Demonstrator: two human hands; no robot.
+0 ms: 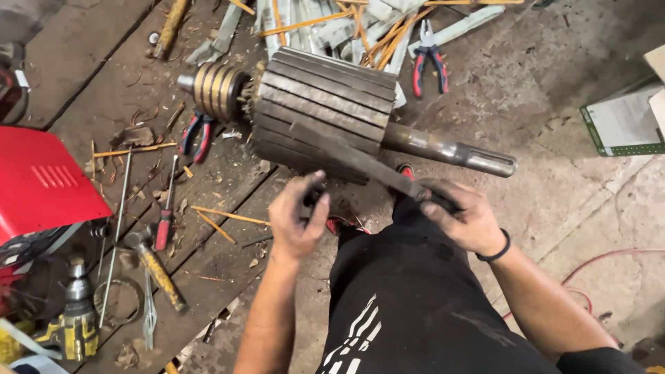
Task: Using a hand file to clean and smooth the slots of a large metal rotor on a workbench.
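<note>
My right hand [465, 220] is wrapped around the near end of a long flat bar [353, 158], fingers closed on it. The bar's long axis runs from that hand up and to the left, and its far end lies on the side of the rotor [320, 111]. So the bar points away from me, diagonally across the rotor's slotted core.

My left hand [298, 216] is just below the rotor, near the middle of the bar but not on it. Fingers curled, thumb up, pinching something small and dark; cannot tell what it is. It sits slightly nearer the rotor core than the right hand does.

The rotor lies on its side on the floor [554, 201], directly ahead of both hands. Its axis runs left to right, tilted down to the right: slip rings [216, 90] at the left end, bare shaft [450, 149] sticking out at the right. The bar crosses that axis at an angle.

Around it: red-handled pliers [429, 62] beyond the rotor, another pair [197, 135] left of the rings, a screwdriver [165, 220] and a hammer [156, 266] on the planks at left, a red case [41, 187] at the far left, a drill [77, 315] at the bottom left. Strips and wooden sticks [332, 28] are piled behind the rotor. My knee in black trousers [409, 298] is between my arms.
</note>
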